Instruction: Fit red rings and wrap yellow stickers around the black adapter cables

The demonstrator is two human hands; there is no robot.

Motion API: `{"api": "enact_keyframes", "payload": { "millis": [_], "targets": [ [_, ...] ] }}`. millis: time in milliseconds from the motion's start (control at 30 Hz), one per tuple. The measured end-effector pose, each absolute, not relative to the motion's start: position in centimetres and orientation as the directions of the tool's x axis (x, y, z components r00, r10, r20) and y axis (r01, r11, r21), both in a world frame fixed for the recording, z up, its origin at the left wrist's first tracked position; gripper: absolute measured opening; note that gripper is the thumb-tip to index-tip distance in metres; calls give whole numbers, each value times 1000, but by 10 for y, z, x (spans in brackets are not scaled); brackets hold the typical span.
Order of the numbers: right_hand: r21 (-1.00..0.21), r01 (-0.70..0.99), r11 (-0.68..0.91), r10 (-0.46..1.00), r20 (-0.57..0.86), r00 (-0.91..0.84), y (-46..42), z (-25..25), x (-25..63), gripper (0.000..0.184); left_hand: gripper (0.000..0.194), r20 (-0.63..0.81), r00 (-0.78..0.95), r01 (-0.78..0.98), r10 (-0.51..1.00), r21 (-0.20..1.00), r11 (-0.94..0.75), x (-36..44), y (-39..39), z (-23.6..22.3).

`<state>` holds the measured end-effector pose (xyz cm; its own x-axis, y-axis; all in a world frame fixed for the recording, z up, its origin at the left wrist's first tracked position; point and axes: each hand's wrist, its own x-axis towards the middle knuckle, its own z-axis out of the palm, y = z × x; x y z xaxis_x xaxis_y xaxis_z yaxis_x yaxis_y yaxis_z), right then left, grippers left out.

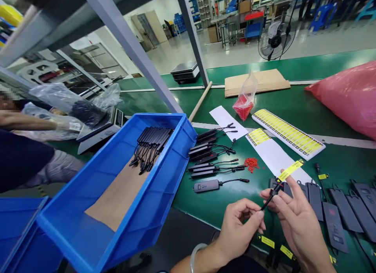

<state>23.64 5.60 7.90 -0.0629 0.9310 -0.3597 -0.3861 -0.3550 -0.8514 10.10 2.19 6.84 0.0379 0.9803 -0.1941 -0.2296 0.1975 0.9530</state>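
At far left, a co-worker's arm (29,120) reaches to a clear plastic bag with dark contents (85,112) on a scale (102,132). The blue bin (158,210) holds a brown sheet (117,202) and, toward its far end, a row of black cabled units (154,136). Right of it, on the green tabletop (205,206), lie more cabled units (202,171) and loose red rings (251,163). The left hand (242,228) has thumb and forefinger clamped on a black cable (268,200), above the tabletop's near edge. Toward the far edge, a clear pouch (245,104) holds red contents. The right hand (299,218) closes thumb and fingers around the cable's connector end; its yellow label (290,170) bears print too small to read, like the yellow label sheets (288,134) beyond. Dark flat units (336,226) lie near the right edge, a pink bag (349,93) farther back.
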Motion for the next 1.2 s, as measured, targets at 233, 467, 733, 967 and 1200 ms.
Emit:
{"api": "enact_keyframes", "payload": {
  "millis": [233,467,733,967,1200],
  "targets": [
    [-920,-300,-254,964,-265,-3,62,77,237,82,26,-219,72,-185,973,956,229,100,17,66],
    [-949,-268,-165,981,-186,57,76,76,244,74,20,-224,70,-265,972,935,234,92,17,67],
    [-996,30,-89,991,-92,-98,67,86,273,18,24,-333,-1,-532,943,799,281,91,28,66],
    [-978,159,-135,824,-199,-530,62,105,256,29,28,-359,43,-528,932,784,326,94,20,67],
    [-983,42,-177,841,-173,-513,61,100,255,21,22,-385,51,-512,921,782,355,96,16,71]
  ]
}}
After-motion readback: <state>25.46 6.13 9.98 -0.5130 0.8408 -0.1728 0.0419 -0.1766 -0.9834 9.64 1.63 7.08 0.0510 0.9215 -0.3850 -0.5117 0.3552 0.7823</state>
